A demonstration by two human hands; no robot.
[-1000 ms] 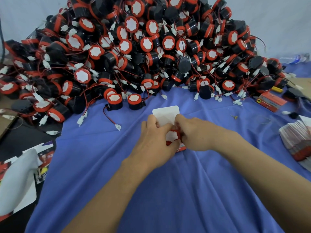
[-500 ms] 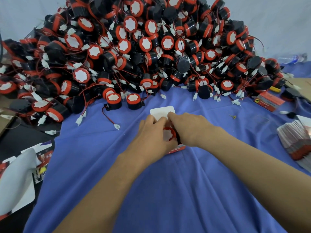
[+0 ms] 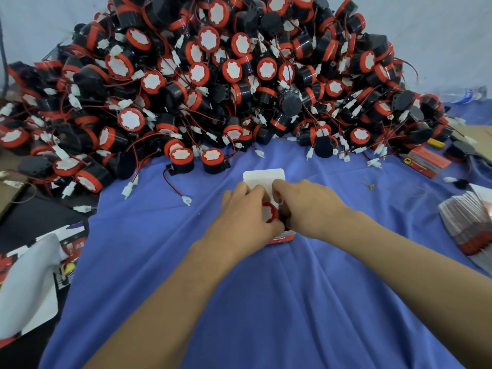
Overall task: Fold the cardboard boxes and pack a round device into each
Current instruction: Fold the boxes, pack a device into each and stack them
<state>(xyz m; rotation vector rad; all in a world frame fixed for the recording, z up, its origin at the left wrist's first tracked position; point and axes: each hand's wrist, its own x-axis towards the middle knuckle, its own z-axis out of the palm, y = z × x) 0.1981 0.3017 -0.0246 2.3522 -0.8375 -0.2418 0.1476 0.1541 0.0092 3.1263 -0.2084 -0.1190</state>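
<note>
In front of the pile (image 3: 213, 75), on the cloth (image 3: 266, 302), your right hand (image 3: 311, 206) is gripping the box (image 3: 282, 237) by its side, while your left hand (image 3: 245, 217) is clasping the device (image 3: 269, 211) in its mouth. You are best pushing straight down, so the walls are not buckling.

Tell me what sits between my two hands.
The head view shows a round red device between the left hand and right hand, at the open box.
</note>
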